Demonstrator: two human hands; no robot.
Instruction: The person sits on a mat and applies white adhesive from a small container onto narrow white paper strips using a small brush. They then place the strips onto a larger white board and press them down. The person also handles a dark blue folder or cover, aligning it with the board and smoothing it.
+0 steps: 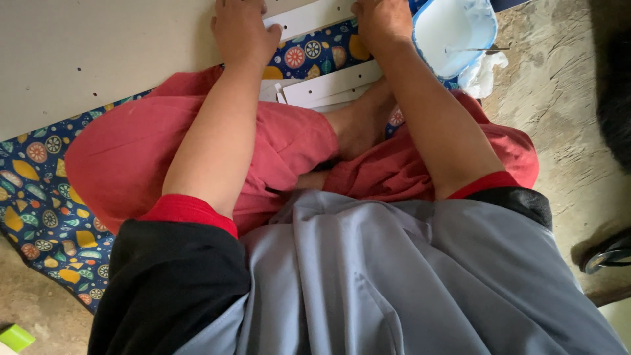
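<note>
I sit cross-legged in red shorts on a blue mat (39, 197) printed with fruit slices. My left hand (240, 29) rests at the top edge of the view on a large pale board (98, 52) and touches a white strip (309, 16). My right hand (381, 20) lies on the same strip's other end, its fingers cut off by the frame. Whether either hand grips the strip is hidden. More white strips (328, 85) lie by my bare foot (361, 121).
A light blue bowl (453, 29) with white paste and a thin stick stands to the right of my right hand, with crumpled white paper (483, 72) beside it. Bare concrete floor (559, 112) lies to the right. A small green object (14, 336) sits at bottom left.
</note>
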